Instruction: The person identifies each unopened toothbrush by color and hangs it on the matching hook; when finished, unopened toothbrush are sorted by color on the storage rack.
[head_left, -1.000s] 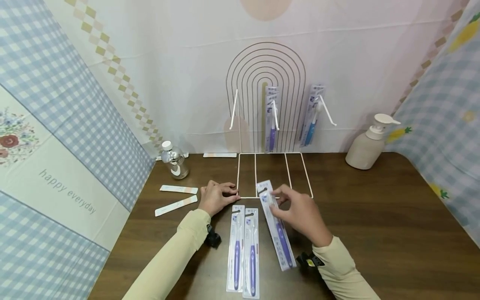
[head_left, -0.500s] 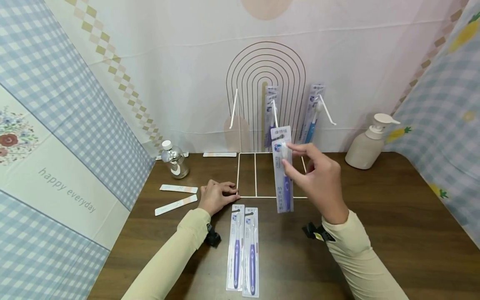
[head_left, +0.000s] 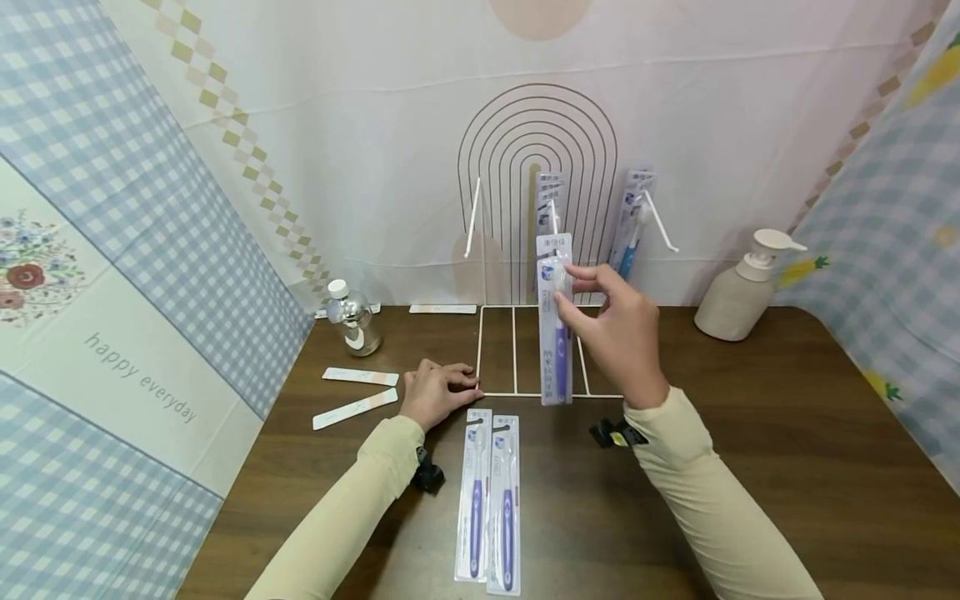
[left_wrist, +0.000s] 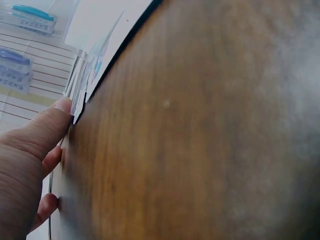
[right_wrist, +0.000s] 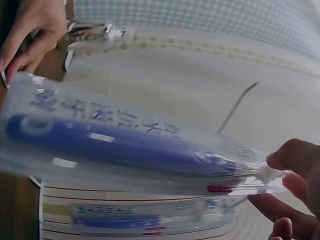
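My right hand (head_left: 618,329) pinches a packaged purple toothbrush (head_left: 555,333) near its upper part, holding it upright. The pack's top overlaps the tip of the middle hook (head_left: 554,218) in the head view. In the right wrist view the toothbrush pack (right_wrist: 115,145) spans the frame, gripped at its right end. My left hand (head_left: 437,393) rests on the table, thumb and fingers touching the front left corner of the white wire rack (head_left: 514,350). Two more packaged purple toothbrushes (head_left: 476,500) lie side by side in front.
Toothbrush packs (head_left: 550,185) hang on the middle hook, and a blue toothbrush pack (head_left: 628,225) hangs at the right hook. The left hook (head_left: 472,217) sticks out bare. A clear bottle (head_left: 352,321) and paper strips (head_left: 360,377) are at left, a pump bottle (head_left: 735,292) at right.
My right hand has raised the packaged toothbrush from over the table to the middle hook, turning it upright, then shifted slightly left. My left hand has stayed at the rack corner.
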